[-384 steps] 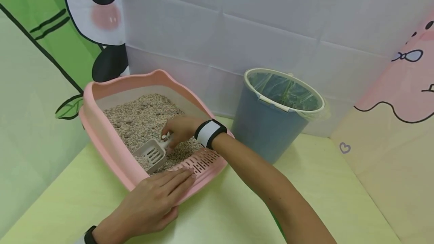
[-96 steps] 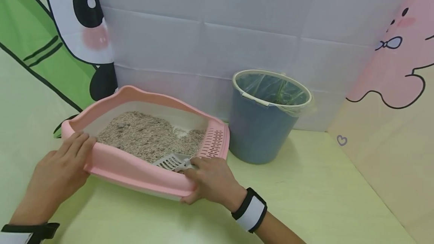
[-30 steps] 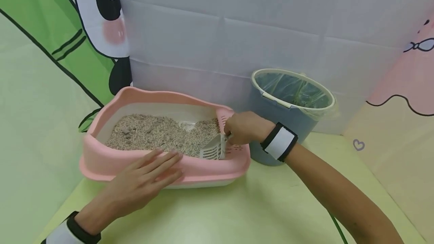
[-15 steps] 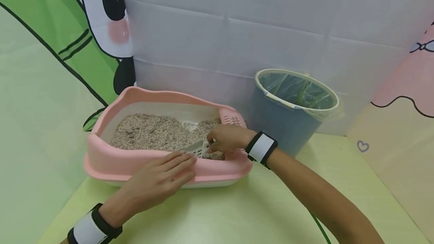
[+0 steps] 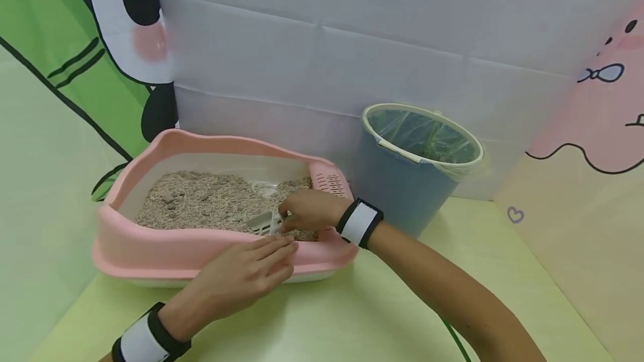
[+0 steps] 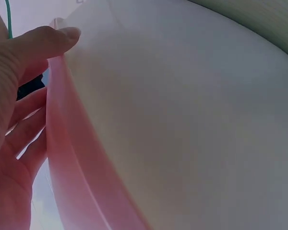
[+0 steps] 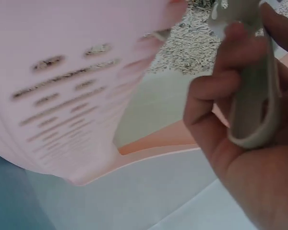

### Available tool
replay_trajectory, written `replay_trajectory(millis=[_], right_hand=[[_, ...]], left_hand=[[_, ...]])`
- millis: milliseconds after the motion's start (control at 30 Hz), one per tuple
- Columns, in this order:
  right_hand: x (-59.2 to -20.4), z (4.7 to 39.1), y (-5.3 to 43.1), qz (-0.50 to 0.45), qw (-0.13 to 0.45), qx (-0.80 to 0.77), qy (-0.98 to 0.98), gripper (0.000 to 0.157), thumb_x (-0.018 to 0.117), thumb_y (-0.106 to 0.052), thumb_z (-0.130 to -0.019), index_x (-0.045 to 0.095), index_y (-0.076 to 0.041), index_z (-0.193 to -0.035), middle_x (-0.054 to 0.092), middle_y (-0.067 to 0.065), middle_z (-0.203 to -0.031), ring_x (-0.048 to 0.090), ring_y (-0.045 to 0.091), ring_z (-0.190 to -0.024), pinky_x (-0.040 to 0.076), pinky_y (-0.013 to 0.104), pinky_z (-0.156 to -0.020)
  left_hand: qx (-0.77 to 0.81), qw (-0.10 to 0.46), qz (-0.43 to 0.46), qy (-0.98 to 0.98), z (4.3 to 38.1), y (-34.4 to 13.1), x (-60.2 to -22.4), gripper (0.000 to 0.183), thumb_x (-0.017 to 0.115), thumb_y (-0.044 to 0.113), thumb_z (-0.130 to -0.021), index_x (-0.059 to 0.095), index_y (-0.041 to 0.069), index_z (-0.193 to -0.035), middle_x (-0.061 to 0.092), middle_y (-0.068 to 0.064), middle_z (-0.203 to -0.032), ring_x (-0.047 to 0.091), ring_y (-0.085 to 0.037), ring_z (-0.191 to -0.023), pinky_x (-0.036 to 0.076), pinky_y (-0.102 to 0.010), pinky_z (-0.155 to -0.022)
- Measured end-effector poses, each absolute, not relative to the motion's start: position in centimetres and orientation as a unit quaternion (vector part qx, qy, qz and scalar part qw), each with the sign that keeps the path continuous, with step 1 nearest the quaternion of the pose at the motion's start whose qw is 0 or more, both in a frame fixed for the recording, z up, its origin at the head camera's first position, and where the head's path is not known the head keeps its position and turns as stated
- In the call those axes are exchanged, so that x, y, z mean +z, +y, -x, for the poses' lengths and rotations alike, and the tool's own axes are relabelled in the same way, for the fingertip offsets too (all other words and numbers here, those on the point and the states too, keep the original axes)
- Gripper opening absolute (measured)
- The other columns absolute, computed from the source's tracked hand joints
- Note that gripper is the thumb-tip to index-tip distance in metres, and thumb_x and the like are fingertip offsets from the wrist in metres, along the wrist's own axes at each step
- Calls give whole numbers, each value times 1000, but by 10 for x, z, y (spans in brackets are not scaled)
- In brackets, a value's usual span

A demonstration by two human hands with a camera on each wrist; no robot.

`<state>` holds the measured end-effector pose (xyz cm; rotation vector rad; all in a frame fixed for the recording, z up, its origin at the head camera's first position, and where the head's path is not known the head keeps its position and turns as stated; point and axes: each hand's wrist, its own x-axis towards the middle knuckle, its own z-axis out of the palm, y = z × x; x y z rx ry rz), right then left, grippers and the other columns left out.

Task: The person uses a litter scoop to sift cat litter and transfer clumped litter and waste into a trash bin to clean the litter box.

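A pink litter box (image 5: 166, 250) with pale inner walls holds grainy, lumpy litter (image 5: 196, 200). My right hand (image 5: 312, 209) reaches over its right end and grips the handle of a grey slotted litter scoop (image 5: 263, 222), its head low at the litter near the front wall. In the right wrist view, the fingers curl round the looped handle (image 7: 253, 129). My left hand (image 5: 246, 272) holds the front rim, fingers stretched over the top. The left wrist view shows the thumb (image 6: 55, 40) on the outer side, with the fingertips hidden behind the pink edge.
A blue bucket (image 5: 397, 189) lined with a clear bag stands right of the litter box, near the back wall cloth (image 5: 302, 71). The slotted pink ledge (image 5: 332, 180) forms the box's right end. Pale green table surface (image 5: 402, 306) lies in front.
Since 3.2 s ago, the left hand has moved rightward along the front rim and the right hand over the litter with the scoop. In the last second the scoop has moved left from the ledge.
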<state>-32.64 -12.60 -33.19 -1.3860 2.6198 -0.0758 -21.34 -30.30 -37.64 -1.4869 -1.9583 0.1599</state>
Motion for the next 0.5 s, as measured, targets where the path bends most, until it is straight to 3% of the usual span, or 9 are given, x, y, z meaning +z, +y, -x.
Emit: replay_trajectory(millis=[167, 300, 500], right_hand=[[-328, 325, -132, 446, 106, -15, 889, 16, 66, -31, -88, 69, -16, -86, 62, -6, -78, 54, 8, -66, 45, 22, -56], [-327, 324, -134, 434, 117, -21, 893, 16, 67, -29, -87, 70, -14, -89, 63, -5, -82, 54, 8, -68, 46, 21, -57], [-326, 324, -133, 425, 126, -33, 896, 15, 67, -28, -87, 71, -14, -89, 63, -5, -84, 53, 7, -67, 44, 20, -57]], left_hand=[[80, 324, 583, -740, 214, -277, -377, 19, 46, 4, -89, 63, 6, -99, 58, -17, -124, 50, -29, -116, 46, -38, -98], [78, 310, 591, -741, 216, -258, -381, 11, 58, 6, -86, 61, 6, -97, 57, -15, -124, 49, -28, -118, 43, -37, -100], [62, 297, 591, -747, 217, -255, -383, 21, 68, 5, -78, 62, 9, -97, 58, -12, -123, 50, -27, -116, 44, -37, -99]])
